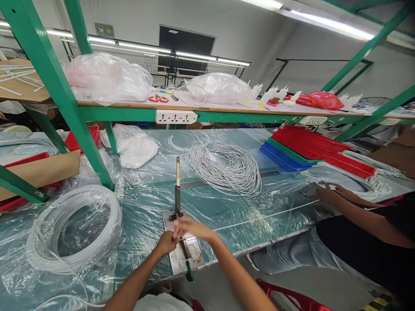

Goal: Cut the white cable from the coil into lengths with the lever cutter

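Scuffed metal fixture (177,260), glossy plastic sheeting (142,203), smooth plastic-looking cable coil (42,237), matt cardboard (42,176)

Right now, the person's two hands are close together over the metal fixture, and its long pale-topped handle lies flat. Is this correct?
Not the last part: in the head view, the long pale-topped handle stands upright, not flat. The left hand and right hand are indeed close together over the metal fixture.

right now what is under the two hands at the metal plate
Beneath the left hand and right hand is part of the metal plate; its near end shows, with a green handle at the edge. What the hands cover directly cannot be seen.
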Motion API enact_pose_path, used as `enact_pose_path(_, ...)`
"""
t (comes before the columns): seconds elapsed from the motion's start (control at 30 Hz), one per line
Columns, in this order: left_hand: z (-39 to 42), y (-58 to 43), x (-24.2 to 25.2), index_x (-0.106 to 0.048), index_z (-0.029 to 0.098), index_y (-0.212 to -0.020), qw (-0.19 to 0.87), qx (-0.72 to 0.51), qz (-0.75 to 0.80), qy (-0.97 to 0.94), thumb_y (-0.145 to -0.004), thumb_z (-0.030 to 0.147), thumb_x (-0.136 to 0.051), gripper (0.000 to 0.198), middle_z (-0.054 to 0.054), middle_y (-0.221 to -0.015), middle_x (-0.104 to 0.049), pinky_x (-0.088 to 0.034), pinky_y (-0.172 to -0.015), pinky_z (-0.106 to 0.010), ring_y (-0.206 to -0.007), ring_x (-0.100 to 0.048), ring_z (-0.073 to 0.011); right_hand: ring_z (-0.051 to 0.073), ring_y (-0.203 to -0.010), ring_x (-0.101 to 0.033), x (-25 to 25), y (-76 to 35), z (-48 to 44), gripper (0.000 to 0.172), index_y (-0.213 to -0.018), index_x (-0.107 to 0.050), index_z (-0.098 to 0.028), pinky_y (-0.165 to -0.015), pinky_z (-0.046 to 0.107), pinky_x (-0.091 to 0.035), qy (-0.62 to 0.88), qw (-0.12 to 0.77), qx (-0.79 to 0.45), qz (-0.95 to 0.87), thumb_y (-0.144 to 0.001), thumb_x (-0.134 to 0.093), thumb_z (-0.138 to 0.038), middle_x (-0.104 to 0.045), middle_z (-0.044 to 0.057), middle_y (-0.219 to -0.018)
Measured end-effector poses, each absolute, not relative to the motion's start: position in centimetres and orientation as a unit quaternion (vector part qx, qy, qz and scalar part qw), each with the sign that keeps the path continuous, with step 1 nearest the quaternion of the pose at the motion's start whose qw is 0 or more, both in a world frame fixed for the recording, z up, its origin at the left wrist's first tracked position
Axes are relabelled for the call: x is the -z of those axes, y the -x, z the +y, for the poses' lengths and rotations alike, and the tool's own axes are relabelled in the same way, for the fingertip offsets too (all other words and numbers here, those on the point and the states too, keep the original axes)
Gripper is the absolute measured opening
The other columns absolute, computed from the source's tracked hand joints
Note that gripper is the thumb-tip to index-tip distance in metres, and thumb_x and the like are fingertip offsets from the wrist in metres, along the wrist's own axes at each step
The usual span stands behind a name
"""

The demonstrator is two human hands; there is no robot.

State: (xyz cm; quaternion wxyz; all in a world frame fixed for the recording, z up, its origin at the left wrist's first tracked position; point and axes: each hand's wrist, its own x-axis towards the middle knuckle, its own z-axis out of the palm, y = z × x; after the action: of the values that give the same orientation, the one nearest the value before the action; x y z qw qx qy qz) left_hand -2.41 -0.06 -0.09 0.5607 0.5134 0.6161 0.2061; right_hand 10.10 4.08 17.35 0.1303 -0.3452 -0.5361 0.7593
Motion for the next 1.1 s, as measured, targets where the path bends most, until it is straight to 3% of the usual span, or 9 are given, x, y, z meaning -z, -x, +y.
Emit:
enact_pose_path(0.17, 0.0, 1.6, 1.1, -0.054, 0.015, -0.062, 0.607, -0.210, 0.617, -0.453, -0.069, 0.028, -0.056, 0.015, 0.004, -0.047, -0.047, -0.030, -0.045, -0.021, -0.041, -0.036, -0.0083, 0.008, -0.045, -0.052, -20.7, -8.1, 16.7, 0.032, -0.113, -0.052, -0.015, -0.049, 0.017, -0.041, 0.490, 0.348, -0.659, -0.453, -0.089, -0.044, -0.034, -0.061, -0.002, -0.058)
enact_pose_path(0.27, -0.1, 1.2, 1.6, -0.051, 0.016, -0.057, 0.611, -0.220, 0.626, -0.431, -0.066, 0.038, -0.060, 0.025, 0.006, -0.043, -0.041, -0.026, -0.044, -0.021, -0.040, -0.032, -0.0076, 0.008, -0.042, -0.049, -20.4, -6.2, 21.7, 0.046, -0.117, -0.046, -0.013, -0.047, 0.017, -0.040, 0.518, 0.345, -0.656, -0.427, -0.092, -0.029, -0.047, -0.058, -0.002, -0.055)
enact_pose_path(0.37, -0.3, 0.8, 2.0, -0.049, 0.016, -0.054, 0.592, -0.249, 0.638, -0.425, -0.063, 0.046, -0.062, 0.034, 0.006, -0.045, -0.040, -0.027, -0.048, -0.022, -0.045, -0.036, -0.0084, 0.009, -0.039, -0.047, -19.9, -5.3, 24.1, 0.066, -0.105, -0.054, -0.008, -0.045, 0.019, -0.039, 0.528, 0.302, -0.675, -0.417, -0.087, -0.019, -0.061, -0.056, 0.002, -0.050)
enact_pose_path(0.47, -0.5, 0.4, 2.2, -0.051, 0.016, -0.053, 0.566, -0.272, 0.651, -0.426, -0.062, 0.050, -0.063, 0.038, 0.005, -0.047, -0.041, -0.030, -0.052, -0.022, -0.051, -0.041, -0.0103, 0.009, -0.038, -0.045, -20.1, -5.7, 24.4, 0.071, -0.093, -0.059, -0.009, -0.044, 0.019, -0.039, 0.529, 0.275, -0.684, -0.419, -0.086, -0.014, -0.064, -0.053, 0.003, -0.047)
enact_pose_path(0.6, -0.8, 0.2, 1.9, -0.050, 0.017, -0.050, 0.530, -0.279, 0.669, -0.441, -0.064, 0.049, -0.061, 0.037, 0.002, -0.051, -0.046, -0.033, -0.056, -0.023, -0.057, -0.048, -0.0137, 0.011, -0.042, -0.051, -21.7, -7.7, 22.4, 0.066, -0.089, -0.059, -0.011, -0.045, 0.021, -0.043, 0.524, 0.252, -0.695, -0.422, -0.086, -0.019, -0.062, -0.060, 0.008, -0.052)
enact_pose_path(0.87, -0.7, -0.2, 0.6, -0.051, 0.017, -0.053, 0.463, -0.220, 0.729, -0.453, -0.072, 0.036, -0.059, 0.028, 0.001, -0.053, -0.053, -0.031, -0.054, -0.022, -0.058, -0.054, -0.0149, 0.015, -0.044, -0.059, -24.6, -14.6, 11.5, 0.040, -0.079, -0.056, -0.012, -0.041, 0.023, -0.047, 0.488, 0.165, -0.734, -0.443, -0.080, -0.052, -0.052, -0.067, 0.014, -0.061)
enact_pose_path(0.97, -0.7, -0.3, 0.1, -0.055, 0.017, -0.057, 0.442, -0.198, 0.747, -0.455, -0.073, 0.035, -0.060, 0.024, -0.001, -0.060, -0.058, -0.031, -0.055, -0.022, -0.063, -0.057, -0.0158, 0.015, -0.047, -0.061, -24.4, -16.8, 6.1, 0.034, -0.094, -0.059, -0.011, -0.044, 0.023, -0.049, 0.487, 0.171, -0.747, -0.420, -0.078, -0.059, -0.041, -0.069, 0.013, -0.068)
enact_pose_path(1.1, -0.9, -0.5, -0.5, -0.058, 0.017, -0.063, 0.417, -0.178, 0.763, -0.461, -0.075, 0.036, -0.059, 0.022, -0.002, -0.069, -0.063, -0.029, -0.054, -0.022, -0.070, -0.059, -0.0171, 0.016, -0.049, -0.063, -21.7, -18.6, -0.8, 0.064, -0.131, -0.036, -0.019, -0.041, 0.021, -0.047, 0.541, 0.187, -0.738, -0.358, -0.071, -0.059, -0.024, -0.070, 0.007, -0.068)
